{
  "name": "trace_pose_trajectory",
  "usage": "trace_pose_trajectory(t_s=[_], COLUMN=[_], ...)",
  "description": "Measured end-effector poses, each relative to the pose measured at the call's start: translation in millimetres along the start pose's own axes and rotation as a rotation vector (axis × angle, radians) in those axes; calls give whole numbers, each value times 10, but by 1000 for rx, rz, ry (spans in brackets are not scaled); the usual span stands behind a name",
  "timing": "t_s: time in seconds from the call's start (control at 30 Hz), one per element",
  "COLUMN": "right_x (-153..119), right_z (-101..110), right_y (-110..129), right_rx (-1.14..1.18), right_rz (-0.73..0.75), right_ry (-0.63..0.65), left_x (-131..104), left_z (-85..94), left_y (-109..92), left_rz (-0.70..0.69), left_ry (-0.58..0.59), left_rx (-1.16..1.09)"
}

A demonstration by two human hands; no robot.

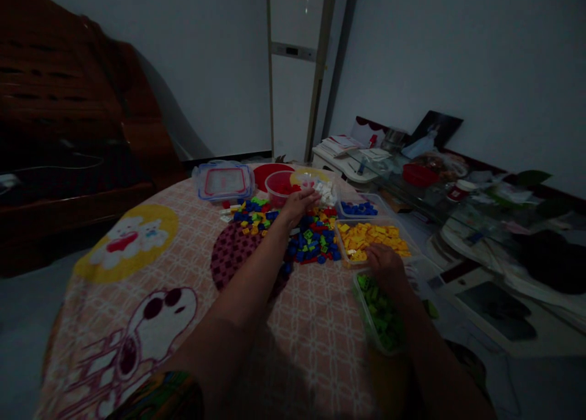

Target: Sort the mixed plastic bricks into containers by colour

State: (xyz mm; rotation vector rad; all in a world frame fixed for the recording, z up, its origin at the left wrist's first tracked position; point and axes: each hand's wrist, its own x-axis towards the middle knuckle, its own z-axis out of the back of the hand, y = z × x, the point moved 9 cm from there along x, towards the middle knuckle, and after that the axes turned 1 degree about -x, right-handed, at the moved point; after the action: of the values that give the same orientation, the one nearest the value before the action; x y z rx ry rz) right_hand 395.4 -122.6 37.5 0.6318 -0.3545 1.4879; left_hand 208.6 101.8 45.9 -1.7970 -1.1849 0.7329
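Observation:
My left hand (300, 206) reaches over a mixed pile of toy building bricks (315, 240), its fingers stretched toward the white bricks (326, 194). Nothing shows in its grasp. My right hand (385, 262) is at the near edge of a clear box of yellow bricks (373, 235), fingers drawn together; what they hold, if anything, is hidden. Below that wrist stands a box of green bricks (378, 310), partly covered by my forearm. Blue bricks (359, 209) lie in a box beyond the yellow one. A round clear tub with red bricks (279, 191) sits past my left hand.
A clear lid or box with blue edging (224, 182) lies at the table's far left. The round table has a patterned cloth (183, 249). To the right, a glass-topped stand (412, 179) carries papers, a red bowl (420, 174) and a jar. A wooden bench (146, 139) stands left.

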Motion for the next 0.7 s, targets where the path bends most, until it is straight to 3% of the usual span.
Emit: trace_pose_trajectory(t_s=[0.1, 0.2, 0.4, 0.57, 0.7], right_x=[-2, -5, -17, -13, -8], right_z=[8, 12, 19, 24, 12], right_y=[21, 25, 17, 14, -5], right_rx=[7, -2, 5, 19, 19], right_rz=[29, 49, 60, 58, 46], right_ry=[3, -9, -44, -51, -49], left_x=[-24, -51, -158, -297, -379], left_z=[57, 201, 367, 278, 178], left_y=[-131, -296, -558, -469, -278], left_rz=[-61, -102, -105, -15, 81], left_ry=[32, 53, 178, 334, 459], left_rx=[24, 184, 815, 1303, 1510])
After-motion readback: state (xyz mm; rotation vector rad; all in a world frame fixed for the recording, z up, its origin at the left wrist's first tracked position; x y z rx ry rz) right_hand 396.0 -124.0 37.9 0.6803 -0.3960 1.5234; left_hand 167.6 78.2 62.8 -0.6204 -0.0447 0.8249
